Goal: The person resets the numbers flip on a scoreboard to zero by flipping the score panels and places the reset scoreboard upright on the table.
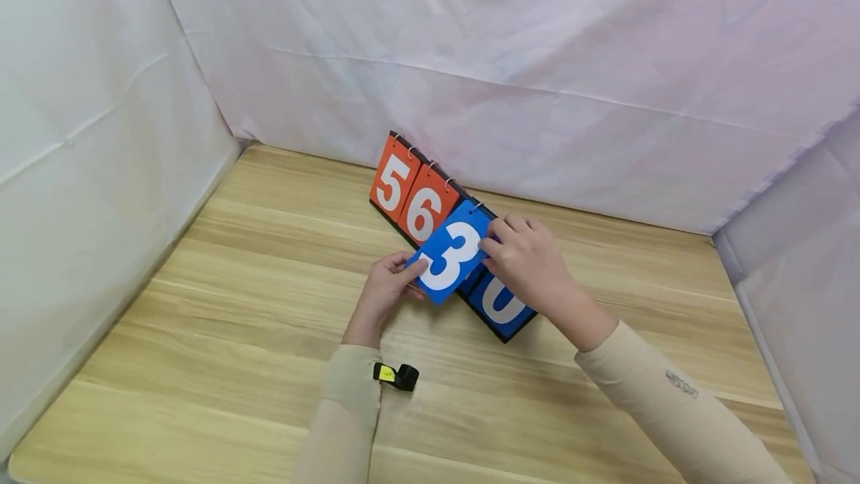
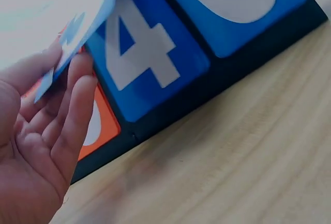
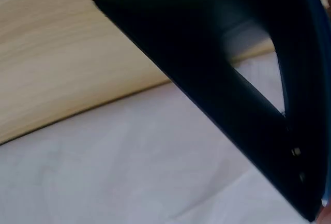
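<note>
A flip scoreboard with a black backing stands at an angle on the table. Its orange cards 5 and 6 hang from metal rings on the left half. My left hand pinches the lower corner of the blue 3 card, which is lifted and tilted off the board. At that card's right edge, the fingers of my right hand grip it. Beneath it, the left wrist view shows a blue 4 card beside a blue 0 card.
The scoreboard rests on a wood-grain table, near its far edge. White cloth walls rise behind and at both sides. A black wrist camera sits on the left sleeve. The right wrist view looks at the dark back of the stand.
</note>
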{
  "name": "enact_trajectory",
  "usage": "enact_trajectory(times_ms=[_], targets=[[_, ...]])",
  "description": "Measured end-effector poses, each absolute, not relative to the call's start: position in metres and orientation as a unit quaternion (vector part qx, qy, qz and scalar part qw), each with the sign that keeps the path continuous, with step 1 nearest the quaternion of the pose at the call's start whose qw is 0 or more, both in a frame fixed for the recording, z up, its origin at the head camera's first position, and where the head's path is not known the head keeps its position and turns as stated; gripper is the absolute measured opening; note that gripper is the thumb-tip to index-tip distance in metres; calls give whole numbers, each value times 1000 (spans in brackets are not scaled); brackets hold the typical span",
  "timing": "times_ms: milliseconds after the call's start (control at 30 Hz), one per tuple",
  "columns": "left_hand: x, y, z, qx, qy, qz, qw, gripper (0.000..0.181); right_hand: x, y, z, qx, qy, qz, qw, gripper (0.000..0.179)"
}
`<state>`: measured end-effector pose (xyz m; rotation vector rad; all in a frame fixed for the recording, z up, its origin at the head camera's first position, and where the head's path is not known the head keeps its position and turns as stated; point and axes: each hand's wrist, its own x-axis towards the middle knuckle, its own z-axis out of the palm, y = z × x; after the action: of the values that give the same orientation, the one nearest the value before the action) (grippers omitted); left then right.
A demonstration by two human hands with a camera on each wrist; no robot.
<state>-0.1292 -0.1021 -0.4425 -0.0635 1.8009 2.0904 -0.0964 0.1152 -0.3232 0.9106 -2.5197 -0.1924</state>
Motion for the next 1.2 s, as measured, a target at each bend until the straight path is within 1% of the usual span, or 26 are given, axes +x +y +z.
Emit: enact_trajectory(times_ms=[67,133,300,367,467,567,667,800,867,933,1033,1100,1133,1200], targets=[[-130,-98,-445,-31,648,738,185,30,-93,117,-315,343,-913,-40,215,23],[-130,-93,-447,-39,656,732,182,27,-91,121,-303,356,-908,0,220,25],[-131,-79,-452,-62,675,715,173,27,-94,143,-273,367,-886,87,270,27],[-131,-73,-454,-72,681,709,166,29,-99,155,-266,362,-888,101,265,27],[-132,-67,-457,-78,691,703,152,32,-110,175,-265,344,-905,105,226,24],[-132,-62,-459,-76,698,699,139,33,-126,194,-275,320,-929,86,167,20],[-131,-59,-460,-73,704,693,135,34,-144,209,-297,297,-949,46,100,18],[-130,-58,-461,-73,715,682,135,38,-167,215,-332,260,-964,58,-10,23],[-130,-58,-461,-72,723,674,133,41,-175,213,-346,231,-964,105,-82,30],[-130,-58,-461,-72,730,667,132,43,-182,207,-357,196,-953,162,-166,41],[-131,-58,-463,-71,738,658,132,46,-187,199,-369,146,-920,238,-276,63],[-132,-58,-465,-70,741,654,132,47,-190,196,-374,137,-898,274,-316,73],[-132,-58,-465,-70,742,653,132,48,-190,194,-375,140,-891,283,-327,73],[-132,-58,-465,-71,745,651,131,48,-191,193,-377,160,-882,293,-333,67]])
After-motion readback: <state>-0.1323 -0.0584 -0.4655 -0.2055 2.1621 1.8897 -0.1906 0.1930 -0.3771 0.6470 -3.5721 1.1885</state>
